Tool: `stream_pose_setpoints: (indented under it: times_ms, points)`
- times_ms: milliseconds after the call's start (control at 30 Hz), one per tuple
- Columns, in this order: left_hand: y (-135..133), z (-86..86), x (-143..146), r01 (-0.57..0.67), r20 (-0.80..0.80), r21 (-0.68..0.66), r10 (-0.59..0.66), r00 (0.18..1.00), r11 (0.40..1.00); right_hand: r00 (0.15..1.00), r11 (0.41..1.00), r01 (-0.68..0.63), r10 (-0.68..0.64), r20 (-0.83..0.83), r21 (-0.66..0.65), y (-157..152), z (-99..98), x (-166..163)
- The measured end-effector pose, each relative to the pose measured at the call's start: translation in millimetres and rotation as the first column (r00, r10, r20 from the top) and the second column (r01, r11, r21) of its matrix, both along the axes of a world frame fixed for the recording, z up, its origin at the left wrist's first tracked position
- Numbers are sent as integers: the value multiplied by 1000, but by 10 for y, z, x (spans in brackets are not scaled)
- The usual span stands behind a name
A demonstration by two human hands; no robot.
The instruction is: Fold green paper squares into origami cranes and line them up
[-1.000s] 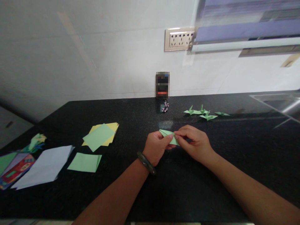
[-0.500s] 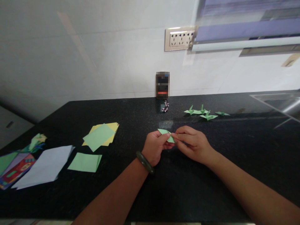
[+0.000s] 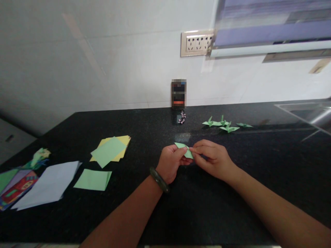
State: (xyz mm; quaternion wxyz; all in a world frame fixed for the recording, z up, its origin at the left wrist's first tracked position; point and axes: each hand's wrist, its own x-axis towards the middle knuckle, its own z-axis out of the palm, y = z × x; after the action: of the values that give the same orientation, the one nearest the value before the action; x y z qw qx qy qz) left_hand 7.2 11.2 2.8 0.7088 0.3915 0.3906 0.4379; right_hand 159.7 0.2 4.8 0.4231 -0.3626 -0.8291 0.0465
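Hands: two, both the person's own, meeting above the middle of the black bench.
Left hand: its grip is pinched shut on the near-left part of one small folded green paper; one dark bracelet sits on the wrist.
Right hand: thumb and forefinger are clamped on the same paper's right tip, with the other fingers curled beneath.
Folded green paper: one piece, held just above the bench between the two hands, with one point jutting up and left.
Finished figures: a cluster of small green folded shapes, four as far as can be told, lies on the bench beyond the right hand, well apart from it.
Loose sheets: one green sheet lies on top of a yellow stack; one more green sheet lies nearer; one pale sheet lies beside it.
Left edge: one colourful packet and one crumpled green-and-yellow wad.
Wall: one socket plate; below it, one small dark box stands on the bench with a beaded chain.
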Motion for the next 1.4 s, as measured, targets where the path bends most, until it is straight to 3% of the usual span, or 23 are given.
stream_pose_setpoints:
  times_ms: [200,467,900,1400]
  points:
    - [1,1,-14,38,-21,40,-37,999,998,997,997,-15,10,-70,-76,-6,6,-7]
    - [8,-43,-19,43,-10,56,-43,999,997,964,939,15,-105,-244,-344,-16,-13,-52]
    - [2,-45,-18,60,19,66,-61,998,996,940,902,-6,-143,-311,-433,-18,-11,-56]
    - [5,-41,0,45,10,47,-46,999,998,936,937,-21,-105,-337,-350,6,-59,-39]
